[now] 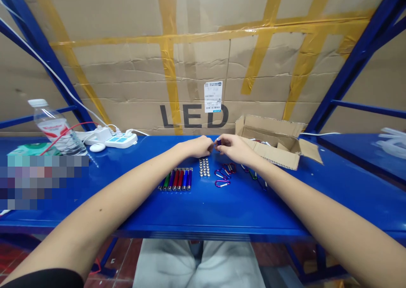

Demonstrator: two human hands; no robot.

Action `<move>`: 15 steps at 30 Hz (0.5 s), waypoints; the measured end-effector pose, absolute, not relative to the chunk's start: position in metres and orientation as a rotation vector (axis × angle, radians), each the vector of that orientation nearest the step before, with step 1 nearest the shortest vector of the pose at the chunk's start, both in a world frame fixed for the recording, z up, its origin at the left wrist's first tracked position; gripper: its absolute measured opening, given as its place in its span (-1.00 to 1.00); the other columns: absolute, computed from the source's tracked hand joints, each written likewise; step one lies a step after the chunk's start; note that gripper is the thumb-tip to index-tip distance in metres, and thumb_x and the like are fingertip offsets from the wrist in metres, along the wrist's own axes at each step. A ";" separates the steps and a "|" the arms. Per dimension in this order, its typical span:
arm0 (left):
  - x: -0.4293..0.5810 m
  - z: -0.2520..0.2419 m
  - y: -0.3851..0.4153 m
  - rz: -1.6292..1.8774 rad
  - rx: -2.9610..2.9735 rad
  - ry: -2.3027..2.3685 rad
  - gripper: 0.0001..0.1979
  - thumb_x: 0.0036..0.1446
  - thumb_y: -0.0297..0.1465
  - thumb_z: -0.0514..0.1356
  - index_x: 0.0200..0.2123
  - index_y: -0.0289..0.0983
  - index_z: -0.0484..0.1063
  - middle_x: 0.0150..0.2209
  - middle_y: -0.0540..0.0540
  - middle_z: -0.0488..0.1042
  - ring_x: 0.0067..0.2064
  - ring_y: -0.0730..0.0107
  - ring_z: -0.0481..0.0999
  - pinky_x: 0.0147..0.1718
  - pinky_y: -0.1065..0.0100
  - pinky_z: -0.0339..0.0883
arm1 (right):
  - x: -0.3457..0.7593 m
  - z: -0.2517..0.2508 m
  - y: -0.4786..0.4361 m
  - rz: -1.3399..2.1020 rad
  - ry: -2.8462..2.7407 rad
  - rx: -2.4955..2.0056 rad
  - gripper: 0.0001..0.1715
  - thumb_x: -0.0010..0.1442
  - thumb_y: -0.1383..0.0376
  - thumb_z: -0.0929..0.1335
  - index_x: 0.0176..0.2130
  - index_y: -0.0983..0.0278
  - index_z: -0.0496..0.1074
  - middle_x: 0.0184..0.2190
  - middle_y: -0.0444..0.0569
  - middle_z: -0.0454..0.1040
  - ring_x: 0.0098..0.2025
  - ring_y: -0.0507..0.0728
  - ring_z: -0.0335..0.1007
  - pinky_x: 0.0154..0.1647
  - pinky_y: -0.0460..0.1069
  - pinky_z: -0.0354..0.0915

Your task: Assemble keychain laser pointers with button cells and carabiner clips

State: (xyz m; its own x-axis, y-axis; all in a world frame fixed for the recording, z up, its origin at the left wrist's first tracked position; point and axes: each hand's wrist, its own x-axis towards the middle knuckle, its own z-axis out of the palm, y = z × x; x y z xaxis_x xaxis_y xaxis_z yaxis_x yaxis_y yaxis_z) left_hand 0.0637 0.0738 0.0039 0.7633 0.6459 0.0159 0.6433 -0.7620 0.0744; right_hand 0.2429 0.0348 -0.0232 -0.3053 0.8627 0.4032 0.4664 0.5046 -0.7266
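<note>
Dark tube point(219, 142) is what the person has up at the centre of the frame, held at the fingertips of the right hand point(234, 146). Those fingers are drawn in around it with hardly any gap. The left hand point(200, 146) is just beside, its fingers curled under; from where I stand I cannot tell whether it has hold of anything. I would judge the step in hand to be close, two-handed work on this one piece, and the next move to call for a steady grip and small finger motions.

Silver discs point(204, 168) sit in neat columns right below the left hand, so a dropped wrist could scatter them. Coloured tubes point(176, 180) lie side by side to the left of the discs, under the reach of the left forearm. Carabiner clips point(222, 183) lie to the right of the discs, with more partly hidden by the right forearm.

Behind the hands, the cardboard wall point(127, 80) limits any push toward the top of the frame, and the cardboard box point(282, 159) crowds the right. The roomiest part of the blue bench point(203, 214) is at lower centre, between the coloured tubes and its front edge.
</note>
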 end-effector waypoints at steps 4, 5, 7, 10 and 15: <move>0.055 0.005 0.073 0.047 2.758 1.196 -0.91 -0.04 -0.47 0.19 -0.40 -0.27 0.48 -0.44 -0.07 0.51 -0.44 0.38 0.43 -0.48 0.38 0.19 | 0.240 -0.023 0.031 0.580 -1.966 -1.109 -0.88 0.07 0.35 0.33 -0.32 0.29 0.43 -0.42 -0.06 0.52 -0.36 0.10 0.38 -0.31 0.01 0.30; 0.053 0.005 0.073 0.050 2.728 1.238 -0.93 -0.04 -0.44 0.20 -0.40 -0.27 0.46 -0.44 -0.06 0.50 -0.45 0.38 0.42 -0.50 0.39 0.17 | 0.239 -0.023 0.031 0.585 -1.966 -1.103 -0.89 0.07 0.35 0.33 -0.32 0.29 0.43 -0.41 -0.06 0.52 -0.36 0.10 0.39 -0.31 0.01 0.30; 0.048 0.005 0.072 0.062 2.700 1.292 -0.93 -0.05 -0.40 0.23 -0.43 -0.28 0.45 -0.45 -0.06 0.48 -0.47 0.39 0.41 -0.53 0.39 0.15 | 0.239 -0.023 0.030 0.608 -1.962 -1.085 -0.89 0.07 0.35 0.32 -0.33 0.29 0.43 -0.40 -0.05 0.53 -0.34 0.10 0.40 -0.29 0.01 0.31; 0.041 0.008 0.066 0.264 2.748 1.261 -0.97 0.00 -0.44 0.20 -0.43 -0.29 0.44 -0.45 -0.06 0.48 -0.45 0.41 0.40 -0.49 0.39 0.17 | 0.239 -0.023 0.030 0.621 -1.950 -1.076 -0.88 0.06 0.36 0.31 -0.32 0.28 0.43 -0.36 -0.04 0.54 -0.31 0.11 0.42 -0.25 0.02 0.32; 0.035 0.012 0.045 1.026 2.812 1.004 -0.88 0.21 -0.42 0.10 -0.27 -0.29 0.44 -0.38 -0.06 0.51 -0.34 0.42 0.45 -0.32 0.38 0.28 | 0.238 -0.026 0.031 0.617 -1.937 -1.048 -0.87 0.07 0.34 0.33 -0.30 0.27 0.45 -0.34 -0.05 0.54 -0.27 0.11 0.42 -0.22 0.03 0.33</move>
